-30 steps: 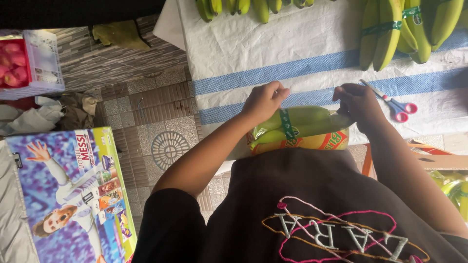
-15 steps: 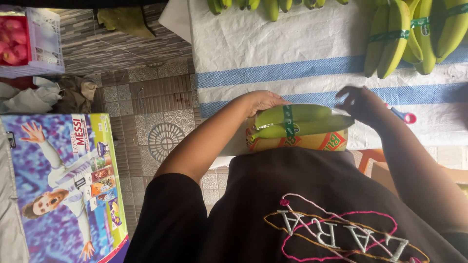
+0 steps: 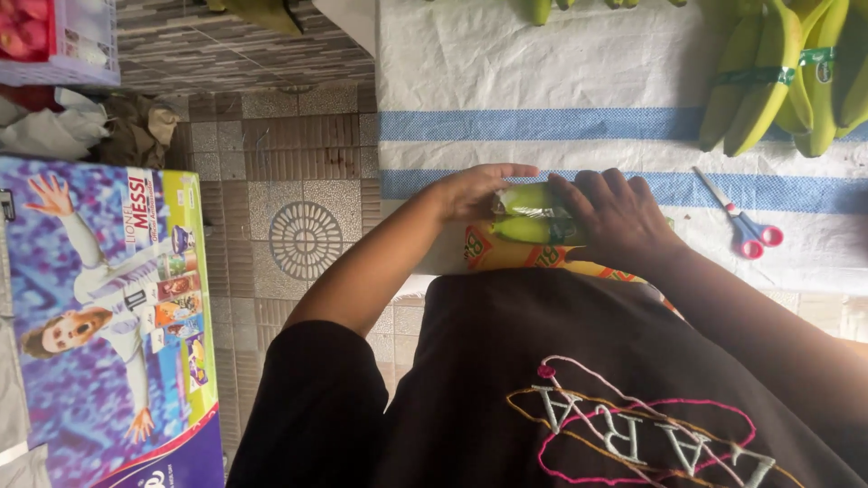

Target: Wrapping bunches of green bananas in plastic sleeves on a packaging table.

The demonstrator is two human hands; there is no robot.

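A small bunch of green bananas (image 3: 526, 213) lies across an orange printed box (image 3: 506, 253) just in front of my body. My left hand (image 3: 475, 190) grips the bunch's left end. My right hand (image 3: 615, 212) covers its right end, fingers curled over the fruit. A strip of green tape seems to wrap the bunch under my right fingers, but I cannot tell for sure. Both hands rest at the near edge of a white woven sheet with blue stripes (image 3: 561, 126).
Red-handled scissors (image 3: 746, 226) lie on the sheet to the right. More taped green banana bunches (image 3: 778, 81) sit at the far right. A large purple printed carton (image 3: 99, 316) stands left, on the patterned tile floor (image 3: 303, 235). A lilac crate (image 3: 63, 41) is top left.
My right hand has moved left and closed over the right end of the bananas. The scissors, hidden behind that hand before, now lie in plain view.
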